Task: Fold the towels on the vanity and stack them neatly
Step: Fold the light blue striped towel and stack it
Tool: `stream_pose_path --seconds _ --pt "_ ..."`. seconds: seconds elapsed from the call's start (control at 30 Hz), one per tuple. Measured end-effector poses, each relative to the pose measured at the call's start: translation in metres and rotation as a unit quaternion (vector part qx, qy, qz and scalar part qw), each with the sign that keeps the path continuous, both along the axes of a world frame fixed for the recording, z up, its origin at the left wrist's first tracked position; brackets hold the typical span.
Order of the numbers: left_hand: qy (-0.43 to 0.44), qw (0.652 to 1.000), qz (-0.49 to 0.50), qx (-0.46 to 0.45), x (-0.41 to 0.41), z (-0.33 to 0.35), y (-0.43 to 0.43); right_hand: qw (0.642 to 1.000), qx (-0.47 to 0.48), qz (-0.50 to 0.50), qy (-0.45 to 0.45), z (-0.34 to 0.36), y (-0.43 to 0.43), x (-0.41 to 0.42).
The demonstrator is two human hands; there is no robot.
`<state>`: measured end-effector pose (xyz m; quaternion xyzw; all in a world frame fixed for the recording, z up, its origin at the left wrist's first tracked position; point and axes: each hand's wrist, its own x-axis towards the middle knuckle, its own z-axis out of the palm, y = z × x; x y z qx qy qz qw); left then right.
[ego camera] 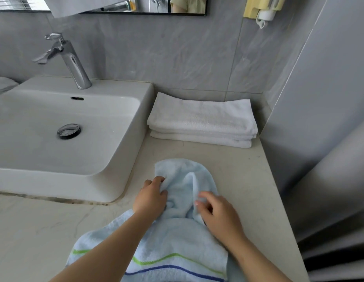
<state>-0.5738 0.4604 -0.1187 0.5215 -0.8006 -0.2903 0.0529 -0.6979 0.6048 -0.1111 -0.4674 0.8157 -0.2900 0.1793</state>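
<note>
Light blue towel (177,237), green and blue stripes: lying rumpled at the bench's (248,176) near edge. Left hand (151,197) and right hand (217,212) each gripping its bunched folds. White folded towels (201,121): sitting stacked in the far right corner, beside the sink (124,176).

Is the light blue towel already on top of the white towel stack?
No, the light blue towel lies crumpled on the counter in front of the white towel stack, gripped by both the left hand and right hand.
</note>
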Motion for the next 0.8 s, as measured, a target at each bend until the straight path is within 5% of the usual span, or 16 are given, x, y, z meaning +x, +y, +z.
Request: stream_pose_path --seconds 0.1,0.23,0.33,0.57,0.7,0.8 --pt "-0.013 1.000 -0.011 -0.015 0.005 0.001 0.001 0.985 0.126 -0.096 0.065 0.001 0.006 -0.009" --pt "-0.056 0.996 -0.051 0.036 0.003 0.008 -0.002 0.972 0.197 -0.094 -0.083 0.007 -0.003 -0.018" --pt "-0.106 0.987 -0.099 0.073 -0.005 0.017 -0.008 0.972 0.155 -0.119 -0.130 0.009 -0.010 -0.021" --pt "0.168 0.981 0.098 -0.016 -0.005 0.023 -0.006 0.969 -0.045 -0.242 -0.004 0.037 -0.016 -0.036" --pt "0.223 0.964 0.141 -0.040 -0.014 0.036 -0.018 0.950 -0.152 -0.267 -0.054 0.048 -0.029 -0.047" --pt "0.186 0.974 0.128 -0.003 -0.017 0.036 -0.036 0.962 -0.163 -0.214 -0.040 0.053 -0.036 -0.050"
